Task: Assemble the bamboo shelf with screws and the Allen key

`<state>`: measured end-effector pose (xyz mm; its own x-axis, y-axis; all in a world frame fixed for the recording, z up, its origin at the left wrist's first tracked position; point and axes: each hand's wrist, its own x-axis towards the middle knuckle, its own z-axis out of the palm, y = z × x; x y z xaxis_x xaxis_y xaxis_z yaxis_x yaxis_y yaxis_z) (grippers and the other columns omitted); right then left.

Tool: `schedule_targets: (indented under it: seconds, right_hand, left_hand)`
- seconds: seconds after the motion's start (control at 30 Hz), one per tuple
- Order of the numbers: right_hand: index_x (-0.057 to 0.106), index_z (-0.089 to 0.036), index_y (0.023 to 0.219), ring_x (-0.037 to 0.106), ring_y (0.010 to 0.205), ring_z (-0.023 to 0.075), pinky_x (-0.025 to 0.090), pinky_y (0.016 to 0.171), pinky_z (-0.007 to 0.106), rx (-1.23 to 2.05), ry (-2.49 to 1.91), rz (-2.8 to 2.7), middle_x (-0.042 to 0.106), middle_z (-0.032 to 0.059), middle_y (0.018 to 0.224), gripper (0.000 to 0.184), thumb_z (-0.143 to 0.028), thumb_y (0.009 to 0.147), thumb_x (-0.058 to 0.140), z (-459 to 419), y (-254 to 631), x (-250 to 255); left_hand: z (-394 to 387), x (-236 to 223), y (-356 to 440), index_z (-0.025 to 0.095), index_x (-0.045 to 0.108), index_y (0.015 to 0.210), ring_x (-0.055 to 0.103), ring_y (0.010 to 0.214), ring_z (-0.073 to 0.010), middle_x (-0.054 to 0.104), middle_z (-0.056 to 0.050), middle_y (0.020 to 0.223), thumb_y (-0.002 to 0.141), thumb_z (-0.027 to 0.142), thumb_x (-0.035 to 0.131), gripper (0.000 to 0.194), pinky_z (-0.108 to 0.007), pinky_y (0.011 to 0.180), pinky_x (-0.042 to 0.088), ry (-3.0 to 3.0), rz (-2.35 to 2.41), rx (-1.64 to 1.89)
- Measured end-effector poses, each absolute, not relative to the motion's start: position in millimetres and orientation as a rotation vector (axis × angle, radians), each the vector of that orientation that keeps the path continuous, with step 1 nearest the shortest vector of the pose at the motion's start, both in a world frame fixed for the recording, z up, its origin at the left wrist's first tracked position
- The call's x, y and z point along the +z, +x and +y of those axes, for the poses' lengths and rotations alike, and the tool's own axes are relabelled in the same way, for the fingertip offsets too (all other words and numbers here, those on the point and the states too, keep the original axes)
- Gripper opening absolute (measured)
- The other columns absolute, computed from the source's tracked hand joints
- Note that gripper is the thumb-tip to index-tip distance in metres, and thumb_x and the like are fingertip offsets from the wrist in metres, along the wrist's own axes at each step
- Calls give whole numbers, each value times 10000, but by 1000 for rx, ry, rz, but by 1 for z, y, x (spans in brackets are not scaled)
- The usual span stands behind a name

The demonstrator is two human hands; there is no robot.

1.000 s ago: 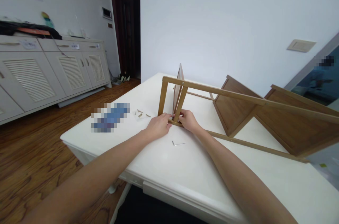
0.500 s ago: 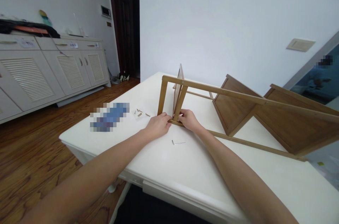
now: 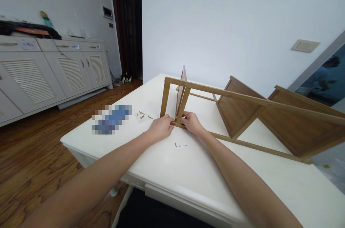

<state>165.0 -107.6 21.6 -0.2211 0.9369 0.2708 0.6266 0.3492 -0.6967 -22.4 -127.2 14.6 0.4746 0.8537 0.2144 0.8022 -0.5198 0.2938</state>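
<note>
A brown wooden shelf rack (image 3: 228, 92) lies on its side on the white table (image 3: 161, 167). At its near left corner, my left hand (image 3: 160, 127) is closed on the lower rail, fingertips against the joint of the crosspiece. My right hand (image 3: 193, 123) is closed at the other side of that joint, its fingers curled behind the upright bar. Any small part between the fingertips is hidden. An L-shaped hex key (image 3: 181, 145) rests on the table just in front of my hands. Several screws (image 3: 142, 116) lie to the left of my left hand.
A blurred-out blue item (image 3: 111, 119) is on the table's left side. Wooden shelf panels (image 3: 244, 107) slant up from the rack on the right. The wall (image 3: 215, 33) stands behind the table. A white cabinet (image 3: 54, 69) is at the left, and a person (image 3: 323, 73) shows at the far right.
</note>
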Motion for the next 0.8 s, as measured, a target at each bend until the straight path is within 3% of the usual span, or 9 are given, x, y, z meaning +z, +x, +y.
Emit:
schedule_targets:
  seconds: [0.8]
  right_hand:
    - [728, -151, 789, 579, 650, 148, 430, 621, 233, 589, -1363, -1932, 706, 25, 744, 209, -251, 746, 550, -104, 166, 19]
  left_hand:
    - [-131, 18, -21, 232, 589, 1215, 631, 1025, -219, 623, -64, 1152, 893, 280, 471, 346, -327, 912, 482, 2531, 1466, 495]
